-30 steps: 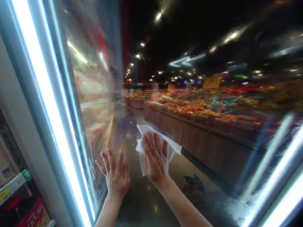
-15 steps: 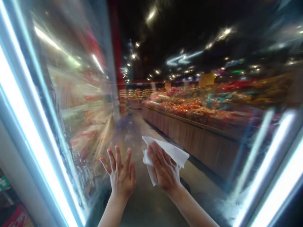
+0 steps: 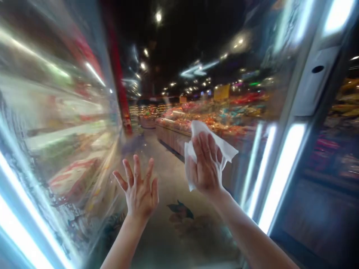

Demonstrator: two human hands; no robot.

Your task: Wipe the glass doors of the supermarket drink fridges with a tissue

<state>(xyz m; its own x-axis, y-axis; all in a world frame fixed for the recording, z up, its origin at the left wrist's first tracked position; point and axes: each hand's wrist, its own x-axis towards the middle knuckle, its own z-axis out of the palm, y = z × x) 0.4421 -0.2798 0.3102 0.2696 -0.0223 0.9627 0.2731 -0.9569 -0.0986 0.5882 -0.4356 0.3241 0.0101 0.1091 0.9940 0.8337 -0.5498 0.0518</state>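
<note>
My right hand lies over a thin white wipe, keeping it pressed against the clear glass door. Edges of the wipe stick out above the fingers and on both sides of the palm. Lower and to the left, my left hand has its fingers spread, palm toward the same glass, holding nothing. Whether the left palm touches the pane is hard to tell.
Bright light tubes run along the door frame on the right, with more at lower left. Beyond the glass, an aisle floor runs past a long produce stand. Blurred stocked shelves appear at left.
My right hand has moved up and to the right with the wipe. My left hand stays spread, slightly higher. The view has turned right, bringing the right door frame in.
</note>
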